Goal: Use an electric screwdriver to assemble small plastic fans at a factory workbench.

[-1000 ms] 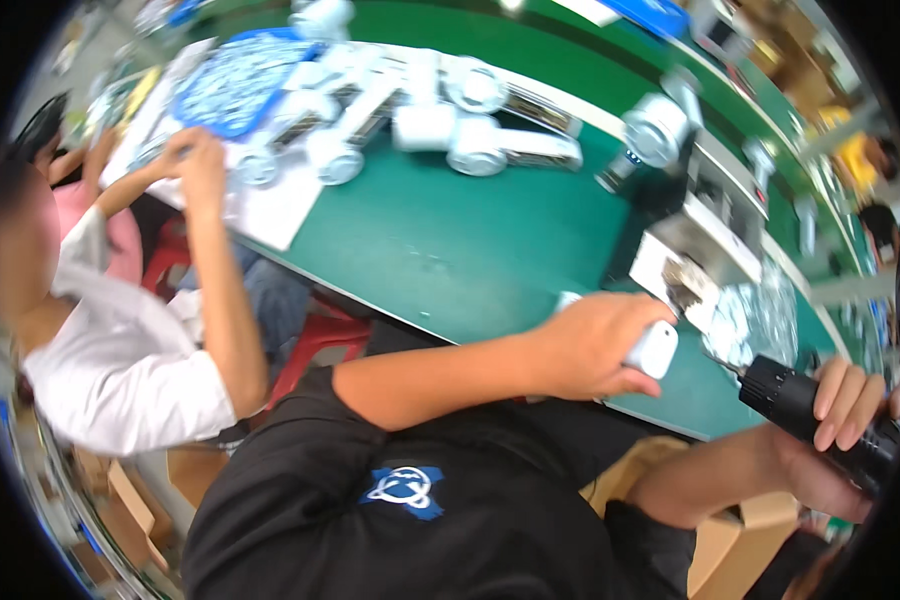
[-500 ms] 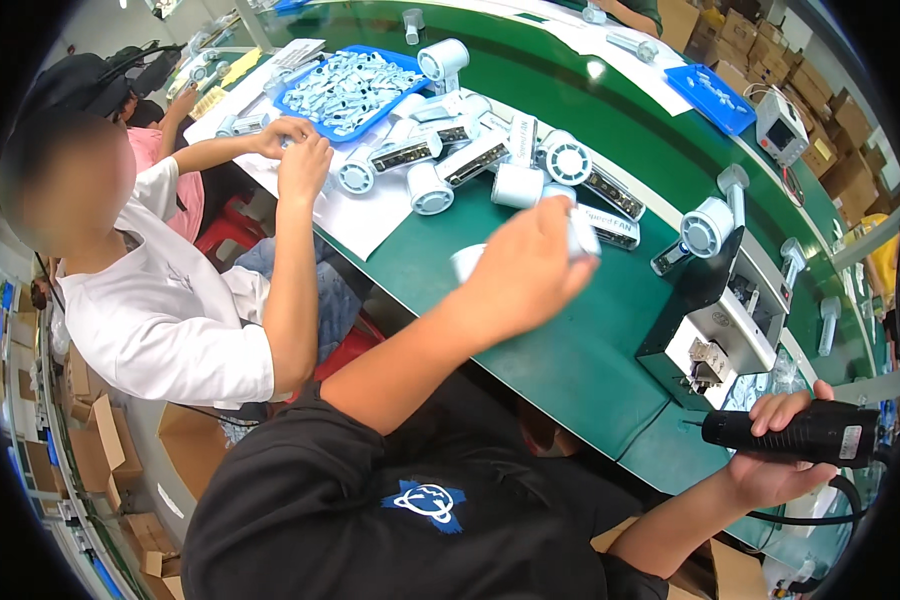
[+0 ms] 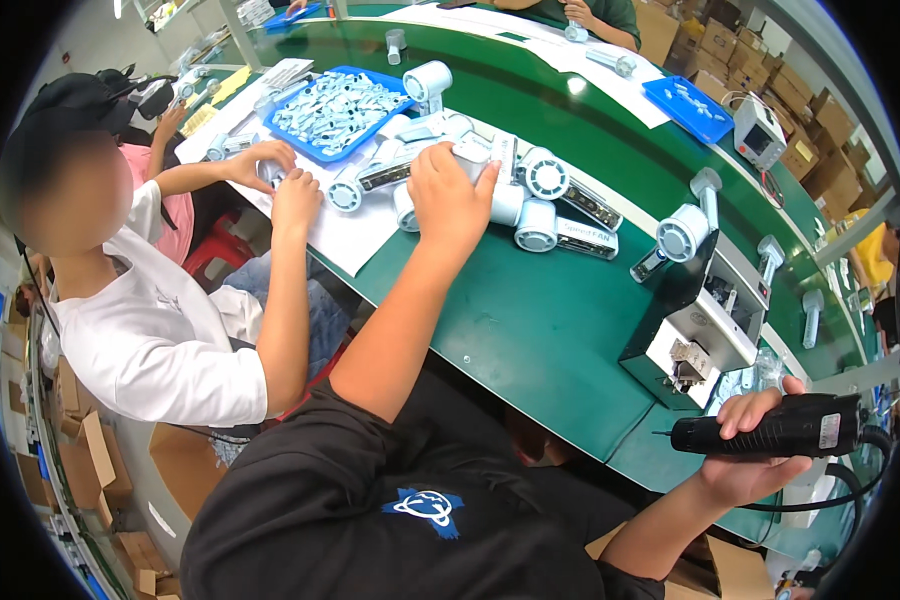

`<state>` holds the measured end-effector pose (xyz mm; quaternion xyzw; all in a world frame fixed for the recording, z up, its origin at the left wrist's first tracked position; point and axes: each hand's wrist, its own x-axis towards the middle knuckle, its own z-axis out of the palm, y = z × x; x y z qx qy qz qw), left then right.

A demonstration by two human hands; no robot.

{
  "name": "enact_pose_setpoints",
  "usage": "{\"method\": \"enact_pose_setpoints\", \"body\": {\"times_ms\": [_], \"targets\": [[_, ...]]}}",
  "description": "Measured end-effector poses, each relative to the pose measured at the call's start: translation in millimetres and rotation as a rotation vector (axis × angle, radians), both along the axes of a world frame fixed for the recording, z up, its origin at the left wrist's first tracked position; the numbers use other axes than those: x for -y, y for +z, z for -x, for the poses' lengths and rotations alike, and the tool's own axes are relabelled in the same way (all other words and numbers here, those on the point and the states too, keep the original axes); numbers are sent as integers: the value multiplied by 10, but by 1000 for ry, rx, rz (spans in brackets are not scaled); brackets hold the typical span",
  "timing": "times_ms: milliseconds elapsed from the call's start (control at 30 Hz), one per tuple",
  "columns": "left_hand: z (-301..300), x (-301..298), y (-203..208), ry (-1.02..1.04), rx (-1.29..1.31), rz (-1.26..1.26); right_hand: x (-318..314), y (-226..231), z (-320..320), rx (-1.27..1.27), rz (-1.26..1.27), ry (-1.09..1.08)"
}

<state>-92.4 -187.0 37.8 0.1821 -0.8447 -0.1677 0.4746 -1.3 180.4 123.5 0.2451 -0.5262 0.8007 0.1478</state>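
My left hand (image 3: 450,198) reaches into a pile of light-blue handheld fans on the green bench. Its fingers and thumb close on one handheld fan (image 3: 473,150), partly hidden by the hand. Beside it lies another fan (image 3: 536,226) with its handle pointing right, and a further fan with an open handle (image 3: 592,204) showing the inside parts. Over the bench's right end, my right hand (image 3: 745,450) grips a black electric screwdriver (image 3: 770,428), its thin bit pointing left and its cable running off right.
A black-and-silver machine (image 3: 690,345) stands on the bench at right, with a fan (image 3: 682,233) behind it. A blue tray (image 3: 403,78) of small pale parts sits at far left. A co-worker in a white shirt (image 3: 170,330) works close on my left. Beyond runs a green conveyor belt (image 3: 500,85).
My left hand has moved left and away from me, deeper into the pile. The fan it was at lies on the bench. My right hand keeps the screwdriver; the whole view has shifted slightly.
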Motion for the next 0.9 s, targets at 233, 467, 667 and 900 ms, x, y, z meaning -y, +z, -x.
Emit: {"method": "enact_pose_setpoints", "body": {"times_ms": [233, 467, 667, 900], "targets": [[144, -61, -42, -54, 25, -17, 24, -85, -78, -14, -91, -214], [46, -721, 367, -452, -259, -70, 264, -384, -59, 49, -158, -429], [1482, -1692, 1088, -1242, 99, -13, 267, -439, -132, -16, -247, -547], [2854, -2228, 692, -1106, 727, 964, -31, -340, -710, -394, -708, -254]]}}
